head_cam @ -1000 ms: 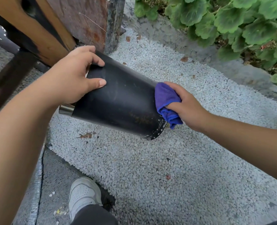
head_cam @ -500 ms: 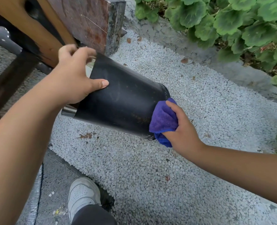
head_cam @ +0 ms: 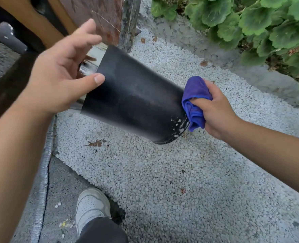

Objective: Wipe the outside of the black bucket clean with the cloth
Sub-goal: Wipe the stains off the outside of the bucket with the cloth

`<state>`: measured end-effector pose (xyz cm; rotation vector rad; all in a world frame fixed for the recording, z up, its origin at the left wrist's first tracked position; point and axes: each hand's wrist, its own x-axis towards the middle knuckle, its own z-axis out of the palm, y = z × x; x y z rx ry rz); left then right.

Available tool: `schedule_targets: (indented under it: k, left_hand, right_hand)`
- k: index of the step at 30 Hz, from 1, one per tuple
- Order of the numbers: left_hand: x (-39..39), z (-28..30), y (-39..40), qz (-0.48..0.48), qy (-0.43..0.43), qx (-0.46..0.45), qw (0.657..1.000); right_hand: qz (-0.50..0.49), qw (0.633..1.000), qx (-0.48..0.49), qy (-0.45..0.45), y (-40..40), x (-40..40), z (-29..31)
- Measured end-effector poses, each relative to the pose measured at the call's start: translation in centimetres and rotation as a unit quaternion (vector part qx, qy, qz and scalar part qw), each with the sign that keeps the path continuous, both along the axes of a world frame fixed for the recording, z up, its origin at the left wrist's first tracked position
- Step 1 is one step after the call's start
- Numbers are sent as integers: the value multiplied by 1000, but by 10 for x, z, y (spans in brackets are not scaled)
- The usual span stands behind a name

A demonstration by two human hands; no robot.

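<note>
Black bucket between left hand and cloth.

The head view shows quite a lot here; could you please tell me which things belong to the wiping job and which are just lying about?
In the job:
black bucket
blue cloth
left hand
right hand

Just there:
white gravel
green plants
dry leaf
white shoe
</note>
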<state>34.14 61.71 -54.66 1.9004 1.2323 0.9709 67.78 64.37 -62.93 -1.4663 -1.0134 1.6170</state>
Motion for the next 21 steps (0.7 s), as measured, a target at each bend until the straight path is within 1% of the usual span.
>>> schedule_targets:
  k: [1,2,4,5,6,9,12,14,18,21]
  left_hand:
    - [-3,-2,3,5,58,19,998]
    - [-8,-4,5,6,134,38,990]
    - [-13,-4,9,-10,287,67,955]
    - [-12,-4,10,-23,329,79,941]
    - [-10,-3,11,-36,352,91,931]
    - [7,3,9,-32,401,100,910]
    - [23,11,7,-5,426,85,901]
    - [32,14,10,3,440,79,894]
    - [40,18,19,15,461,45,886]
    - [43,19,23,19,468,46,882]
  right_hand:
    - [4,1000,7,-7,6,-2,2]
    - [14,1000,14,-11,12,-4,3]
    - [40,999,19,-19,22,-7,5]
    - [51,998,17,-22,25,-8,5]
    - [62,998,14,-24,27,-7,5]
    - [98,994,22,-52,30,-2,6]
    - [119,985,47,-115,31,1,9]
    - [117,980,69,-142,26,2,10]
    - [101,978,103,-150,10,4,8]
    - [114,973,120,-162,4,7,7]
